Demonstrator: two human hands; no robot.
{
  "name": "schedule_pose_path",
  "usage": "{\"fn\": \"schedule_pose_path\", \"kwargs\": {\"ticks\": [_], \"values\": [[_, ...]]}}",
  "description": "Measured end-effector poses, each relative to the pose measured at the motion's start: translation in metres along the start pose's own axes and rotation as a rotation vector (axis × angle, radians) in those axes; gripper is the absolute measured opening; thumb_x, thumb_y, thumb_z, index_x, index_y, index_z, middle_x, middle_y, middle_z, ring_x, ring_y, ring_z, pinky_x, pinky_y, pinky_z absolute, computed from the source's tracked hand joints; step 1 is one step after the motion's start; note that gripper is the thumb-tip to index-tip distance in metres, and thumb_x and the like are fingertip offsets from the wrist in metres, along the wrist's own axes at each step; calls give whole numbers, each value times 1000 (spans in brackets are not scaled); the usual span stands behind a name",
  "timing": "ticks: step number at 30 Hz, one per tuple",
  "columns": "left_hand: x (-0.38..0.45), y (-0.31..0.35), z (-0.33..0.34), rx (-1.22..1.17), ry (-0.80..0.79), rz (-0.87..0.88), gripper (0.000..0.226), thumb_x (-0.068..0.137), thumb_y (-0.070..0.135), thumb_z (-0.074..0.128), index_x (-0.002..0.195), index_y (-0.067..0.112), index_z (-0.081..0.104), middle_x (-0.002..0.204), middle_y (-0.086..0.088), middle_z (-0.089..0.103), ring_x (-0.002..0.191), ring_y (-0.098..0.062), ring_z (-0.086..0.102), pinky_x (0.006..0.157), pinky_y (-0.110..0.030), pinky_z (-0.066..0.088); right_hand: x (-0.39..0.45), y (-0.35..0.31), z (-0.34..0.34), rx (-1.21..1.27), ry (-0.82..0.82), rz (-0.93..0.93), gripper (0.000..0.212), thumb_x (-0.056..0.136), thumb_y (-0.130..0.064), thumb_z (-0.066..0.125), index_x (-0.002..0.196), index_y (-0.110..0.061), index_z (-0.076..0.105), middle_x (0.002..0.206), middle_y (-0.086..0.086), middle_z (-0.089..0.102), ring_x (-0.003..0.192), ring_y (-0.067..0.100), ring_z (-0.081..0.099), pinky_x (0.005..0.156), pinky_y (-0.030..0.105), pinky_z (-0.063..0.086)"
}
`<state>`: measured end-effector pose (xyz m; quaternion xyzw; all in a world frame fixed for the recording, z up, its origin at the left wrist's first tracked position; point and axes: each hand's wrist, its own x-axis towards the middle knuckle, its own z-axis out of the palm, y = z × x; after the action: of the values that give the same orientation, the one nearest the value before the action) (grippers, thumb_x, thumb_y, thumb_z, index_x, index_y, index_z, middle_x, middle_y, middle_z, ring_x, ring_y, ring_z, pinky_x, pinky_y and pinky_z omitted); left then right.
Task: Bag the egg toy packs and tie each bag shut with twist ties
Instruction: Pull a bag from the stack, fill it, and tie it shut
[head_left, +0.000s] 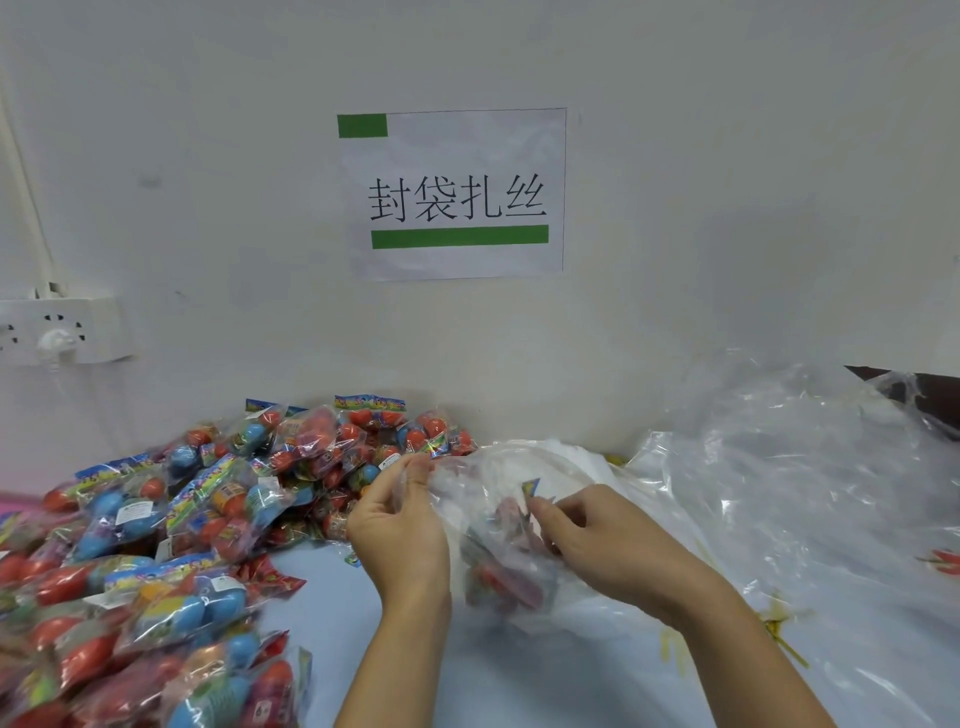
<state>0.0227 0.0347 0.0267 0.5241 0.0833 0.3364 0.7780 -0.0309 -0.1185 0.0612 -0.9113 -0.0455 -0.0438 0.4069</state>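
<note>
A clear plastic bag lies in the middle of the table with its mouth held up. My left hand pinches the bag's left rim between thumb and fingers. My right hand grips an egg toy pack that shows blurred through the plastic, partly inside the bag. A big heap of egg toy packs, red and blue eggs in printed wrappers, covers the left side of the table. No twist ties can be made out.
A pile of loose clear plastic bags fills the right side. A paper sign hangs on the white wall behind the table. A wall socket with a plug is at the left. The light blue tabletop shows between my arms.
</note>
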Motion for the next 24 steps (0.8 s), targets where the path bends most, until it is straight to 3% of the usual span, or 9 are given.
{"fn": "schedule_pose_path", "kwargs": {"ticks": [5,8,10,12,15,17,20,22,24], "values": [[1,-16,-2,122,140,-76,15,102,22,53,90,20,63,88,4,62,74,-7,56,59,-19,41,1,4,0,-83,110,-151,44,100,-15,50,56,-11,41,49,-2,36,47,14,29,47,20,31],[3,-19,-3,158,189,-110,14,104,22,48,99,15,60,94,-4,61,77,-16,56,64,-28,45,1,-2,2,229,312,-212,31,94,-2,59,69,-15,72,68,1,74,62,13,70,68,30,61],[4,-18,-4,166,210,-131,14,105,21,47,99,16,58,98,-7,61,86,-24,56,72,-34,45,2,-3,0,356,484,-273,30,90,1,63,78,-24,75,73,-8,76,68,8,73,72,24,61],[4,-17,-5,165,227,-152,12,105,19,45,101,15,56,101,-6,58,90,-24,54,75,-35,42,3,1,-3,229,605,-306,24,88,-8,68,87,-32,72,79,-10,72,76,1,67,68,13,54],[4,-17,-5,176,237,-155,12,105,17,42,101,15,53,102,-6,56,88,-25,52,72,-33,39,0,11,-10,24,382,-113,28,87,-48,69,112,-42,58,103,-15,59,89,-4,57,73,15,43],[3,-17,-6,186,241,-153,12,104,15,41,100,16,52,101,-6,57,85,-25,53,68,-32,39,-1,19,-8,-35,141,39,37,85,-61,65,114,-41,56,98,-14,61,85,0,62,68,18,46],[2,-15,-6,216,187,-154,13,104,17,42,98,16,53,100,-9,60,80,-26,57,69,-35,43,2,21,-2,-89,165,29,15,93,-35,63,90,-22,70,73,-1,65,68,16,70,56,23,51],[2,-12,-5,298,118,-103,14,103,19,45,94,18,55,99,-8,62,82,-25,55,69,-34,40,7,18,1,24,298,-19,21,92,-17,60,78,-7,71,66,13,64,56,19,68,48,29,51],[1,-7,-2,405,48,5,14,101,21,50,88,22,56,97,-4,62,87,-21,49,73,-35,42,9,12,0,197,396,-48,21,89,-9,60,73,2,68,65,19,64,44,15,60,40,20,45]]}}
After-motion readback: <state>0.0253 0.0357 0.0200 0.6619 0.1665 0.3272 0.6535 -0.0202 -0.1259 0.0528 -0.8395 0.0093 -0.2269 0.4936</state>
